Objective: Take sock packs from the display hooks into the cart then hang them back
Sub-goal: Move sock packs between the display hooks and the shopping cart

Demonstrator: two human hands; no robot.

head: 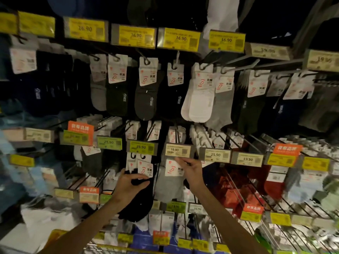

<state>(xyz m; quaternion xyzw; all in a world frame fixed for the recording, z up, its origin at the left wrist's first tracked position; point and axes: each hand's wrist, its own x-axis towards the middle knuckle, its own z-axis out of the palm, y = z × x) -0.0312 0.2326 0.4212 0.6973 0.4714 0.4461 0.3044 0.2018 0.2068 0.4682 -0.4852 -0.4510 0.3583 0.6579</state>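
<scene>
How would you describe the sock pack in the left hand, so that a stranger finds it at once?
Find the pale 19.90 price tag at the display's centre. Below and left of it, the left hand grips a sock pack. It is black; the neighbouring pack on its right is grey.

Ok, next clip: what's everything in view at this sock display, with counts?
16.90 price tags: four, yellow, top rail.
white sock pack: one, white, upper hooks, right of centre.
black sock pack: one, black, centre, lower hooks.
grey sock pack: one, grey, right of the black one, under 19.90 tag.
orange signs: at least five, orange, lower rails.
red packs: several, red, lower right.
left hand: one, grips black sock pack.
right hand: one, fingers at grey sock pack's card top, grip unclear.
</scene>
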